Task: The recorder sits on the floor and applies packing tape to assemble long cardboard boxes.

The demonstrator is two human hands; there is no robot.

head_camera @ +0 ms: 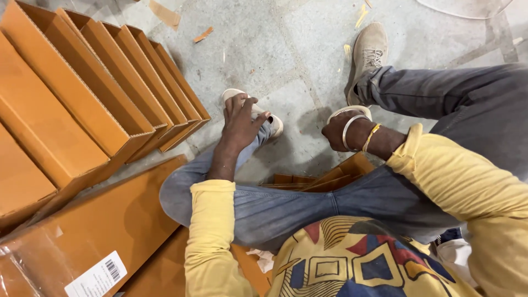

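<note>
The person sat on the floor [308, 60] with knees bent, and the thing nearest both hands was a small stack of flat cardboard pieces [330, 177] wedged under the raised thigh. It lay just below and between the two hands, its long edges running up and to the right, one corner poking out beside the right wrist.

The right hand [340, 130] was the nearer of the two, hovering just above that upper corner. Its fingers were turned away from the camera, so whether it was closed on anything could not be told; two pale bangles and a yellow band ringed the wrist. The left hand [241, 122] rested on the left shin, fingers spread and loose, gripping nothing, just beside a light-coloured shoe [269, 118] (the other shoe sat farther off, toward the top of the view). The hands were well apart.

To the left stood a row of folded cardboard boxes [110, 93], matte orange-brown, their open ends showing corrugated edges and leaning one against the next. Nearer the camera lay a long flat carton [104, 225] with a white label and a strip of glossy clear tape. The floor was grey, mottled stone, littered with small cardboard scraps.
</note>
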